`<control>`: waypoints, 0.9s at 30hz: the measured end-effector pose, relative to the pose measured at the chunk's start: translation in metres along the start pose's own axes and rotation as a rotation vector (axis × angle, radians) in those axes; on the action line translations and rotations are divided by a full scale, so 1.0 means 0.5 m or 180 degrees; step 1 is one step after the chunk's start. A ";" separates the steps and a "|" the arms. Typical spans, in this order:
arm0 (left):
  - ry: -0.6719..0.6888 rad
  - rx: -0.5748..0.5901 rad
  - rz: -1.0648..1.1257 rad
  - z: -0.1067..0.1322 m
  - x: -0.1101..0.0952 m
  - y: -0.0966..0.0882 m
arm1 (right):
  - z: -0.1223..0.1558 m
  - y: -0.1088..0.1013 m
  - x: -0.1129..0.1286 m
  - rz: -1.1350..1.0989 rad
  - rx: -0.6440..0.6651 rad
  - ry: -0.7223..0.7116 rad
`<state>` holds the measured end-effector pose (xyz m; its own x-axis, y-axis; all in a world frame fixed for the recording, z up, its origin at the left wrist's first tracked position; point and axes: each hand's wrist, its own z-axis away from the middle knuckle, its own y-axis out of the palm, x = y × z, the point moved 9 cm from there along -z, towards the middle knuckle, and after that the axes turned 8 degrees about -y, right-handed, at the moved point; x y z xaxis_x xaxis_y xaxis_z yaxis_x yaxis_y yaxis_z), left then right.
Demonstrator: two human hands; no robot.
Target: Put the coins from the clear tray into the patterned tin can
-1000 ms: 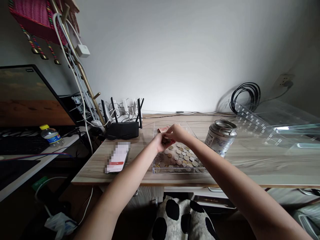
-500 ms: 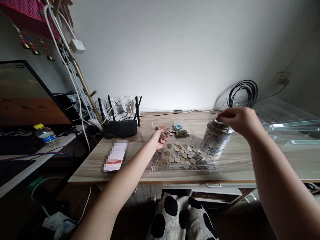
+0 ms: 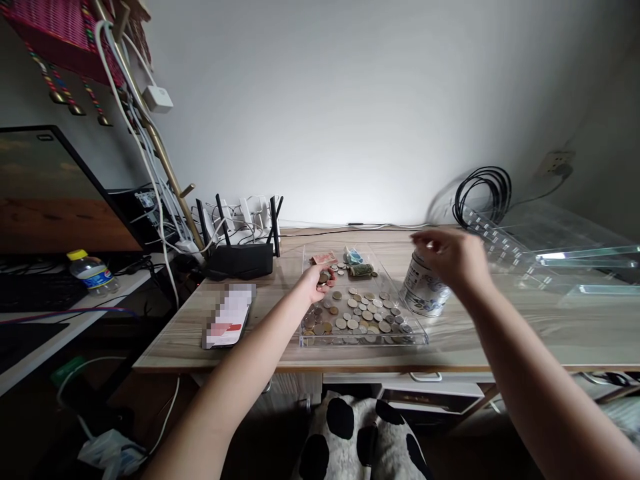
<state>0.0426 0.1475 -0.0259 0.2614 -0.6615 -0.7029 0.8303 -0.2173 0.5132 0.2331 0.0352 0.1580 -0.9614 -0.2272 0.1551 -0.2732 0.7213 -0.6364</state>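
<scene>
My left hand (image 3: pixel 319 283) is curled, palm up, around several coins (image 3: pixel 325 277) over the clear plastic tray (image 3: pixel 364 341). Many loose coins (image 3: pixel 367 315) lie spread in the tray, thickest toward its near edge. At its far end are a reddish banknote (image 3: pixel 324 258), a crumpled blue banknote (image 3: pixel 353 256) and a folded green one (image 3: pixel 361 270). Just right of the tray stands a silver patterned tin (image 3: pixel 423 288). Above it is my right hand (image 3: pixel 453 257), its fingers bent together; whatever they may hold is hidden. The hand covers part of the tin's top.
A phone (image 3: pixel 230 317) lies left of the tray, with a black router (image 3: pixel 240 259) behind it. Clear plastic pieces (image 3: pixel 585 257) and a coil of black cable (image 3: pixel 483 195) are at the right back. A drink bottle (image 3: pixel 94 273) stands far left by a monitor (image 3: pixel 65 193).
My right hand has moved left from the tin's lid area, its fingertips now past the tin's far left side. My left hand stays over the tray with the coins.
</scene>
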 end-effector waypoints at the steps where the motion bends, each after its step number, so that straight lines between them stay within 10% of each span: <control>1: -0.0032 0.0006 -0.0045 -0.002 0.002 0.000 | 0.011 0.029 0.052 -0.0225 0.0218 -0.0299; 5: -0.0076 0.0139 -0.0261 -0.010 0.007 0.005 | 0.067 0.157 0.220 -0.0515 0.1140 -0.1240; 9: -0.0061 0.0036 -0.0290 -0.016 0.010 0.000 | 0.080 0.242 0.271 -0.0418 0.1545 -0.1380; 19: -0.0334 0.0427 -0.0533 -0.004 0.028 0.027 | 0.052 0.229 0.241 -0.1165 0.1214 -0.1086; 27: -0.0572 0.1163 -0.1076 0.025 0.053 0.070 | 0.040 0.263 0.128 -0.1274 0.1059 0.0146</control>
<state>0.0725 0.1135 -0.0205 -0.1062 -0.6169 -0.7799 0.6195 -0.6545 0.4333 0.1361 0.1025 0.0691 -0.7864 -0.4084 0.4634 -0.6014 0.3353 -0.7252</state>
